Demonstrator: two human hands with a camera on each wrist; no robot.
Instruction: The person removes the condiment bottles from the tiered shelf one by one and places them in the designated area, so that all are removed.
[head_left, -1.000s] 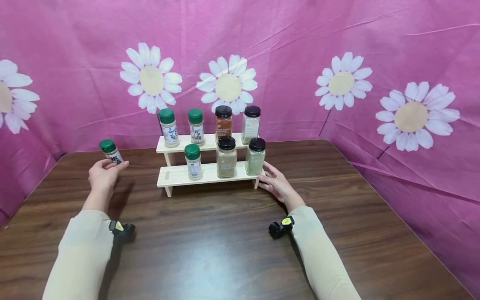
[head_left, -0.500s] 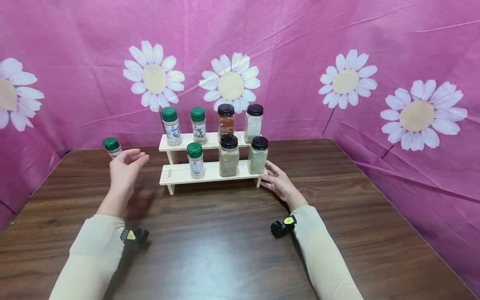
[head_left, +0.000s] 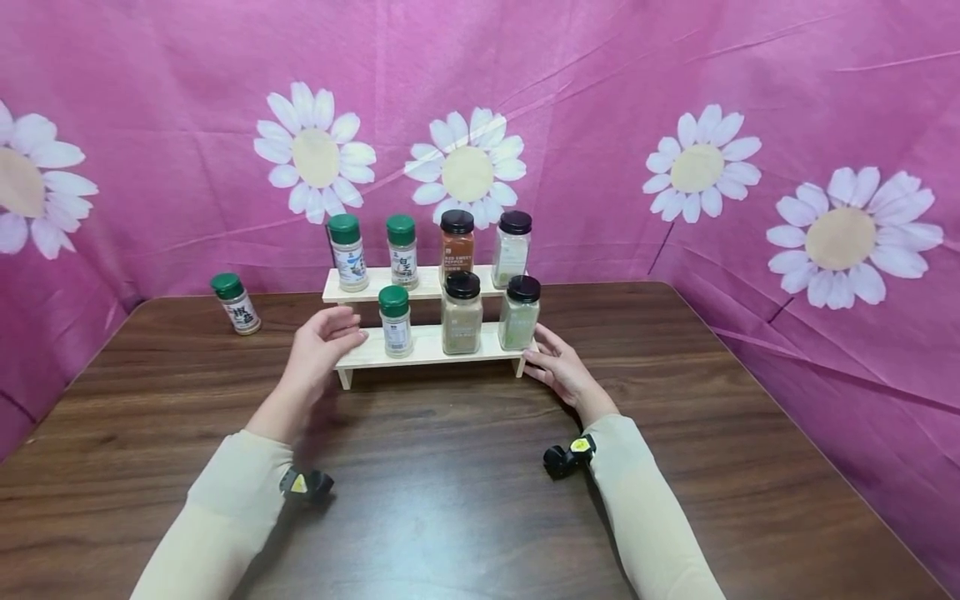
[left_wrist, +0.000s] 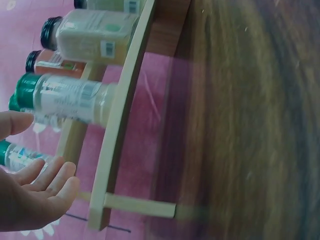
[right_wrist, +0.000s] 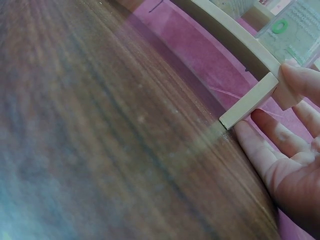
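A two-tier light wooden spice rack (head_left: 427, 346) stands on the table. My left hand (head_left: 311, 354) is at the rack's left end, thumb and fingers apart with nothing between them; in the left wrist view its fingers (left_wrist: 62, 182) overlap the upper tier. A green-capped spice shaker (head_left: 397, 333) stands on the lower tier just right of this hand. At the other end my right hand (head_left: 558, 371) holds the rack, thumb on the lower tier's end and fingers by the leg (right_wrist: 250, 102). Beside the thumb stands a black-capped jar of pale green seasoning (head_left: 518, 323).
Another green-capped shaker (head_left: 242, 313) stands alone at the table's back left. On the upper tier are two green-capped shakers, a red pepper jar (head_left: 457, 248) and a pale jar (head_left: 512, 254). A tan jar (head_left: 461, 323) is mid lower tier. Pink flowered cloth (head_left: 577, 167) hangs behind.
My left hand has let go of the green-capped shaker at the back left and moved right to the rack's left end. My right hand has stayed at the rack's right end.
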